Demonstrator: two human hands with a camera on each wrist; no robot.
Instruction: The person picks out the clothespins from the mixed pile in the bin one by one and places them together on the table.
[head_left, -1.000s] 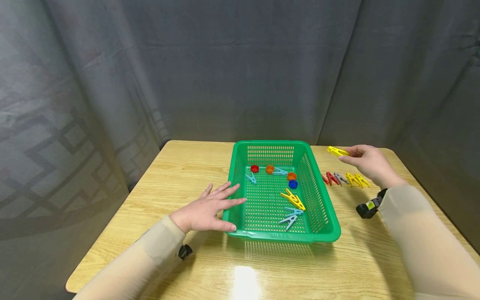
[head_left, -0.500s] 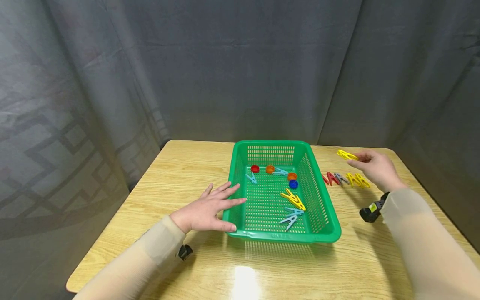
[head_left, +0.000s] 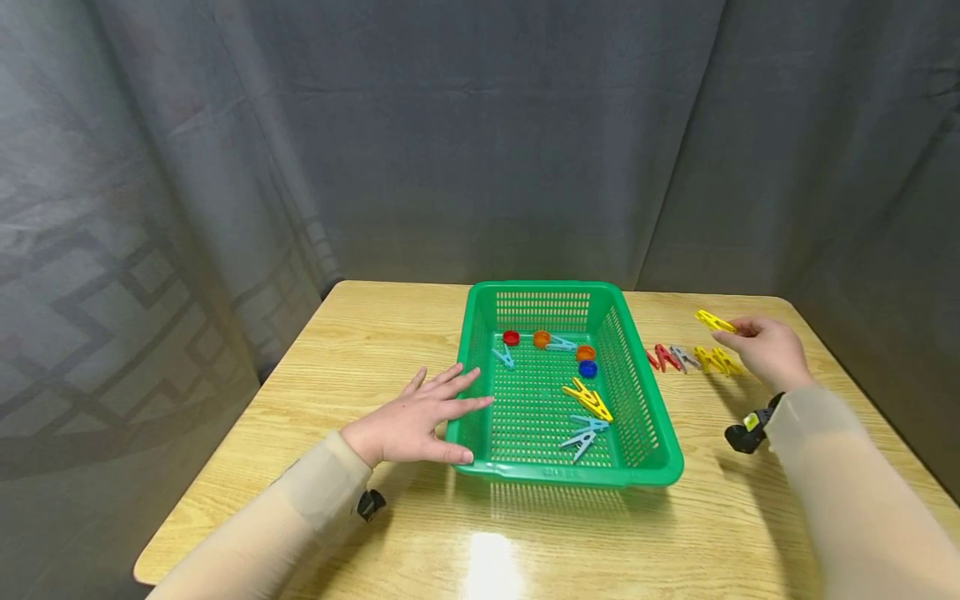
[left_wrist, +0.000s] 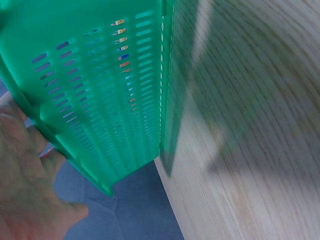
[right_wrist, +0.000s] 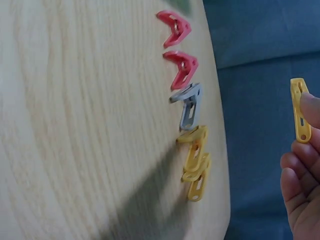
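Observation:
My right hand (head_left: pixel 772 352) pinches a yellow clothespin (head_left: pixel 716 321) between thumb and fingertips, above the right part of the table. In the right wrist view that clothespin (right_wrist: pixel 301 111) is upright under the thumb. Below the hand, a row of clothespins stands on the table: two red ones (right_wrist: pixel 181 70), a grey one (right_wrist: pixel 190 110) and two yellow ones (right_wrist: pixel 196 157). My left hand (head_left: pixel 420 421) lies with spread, straight fingers over the left rim of a green basket (head_left: pixel 570 475). From the left wrist, its fingers (left_wrist: pixel 37 140) show beyond the basket's rim.
Inside the basket are yellow clothespins (head_left: pixel 587 400), light blue clothespins (head_left: pixel 581 437), a red cap (head_left: pixel 511 337), orange caps (head_left: pixel 586 353) and a blue cap (head_left: pixel 587 369). A wooden table (head_left: pixel 360 358) carries everything; grey curtains (head_left: pixel 480 150) hang behind it.
My right hand has moved right and a little toward me with the yellow clothespin, and is now closer to the yellow end of the row. The left hand has stayed put.

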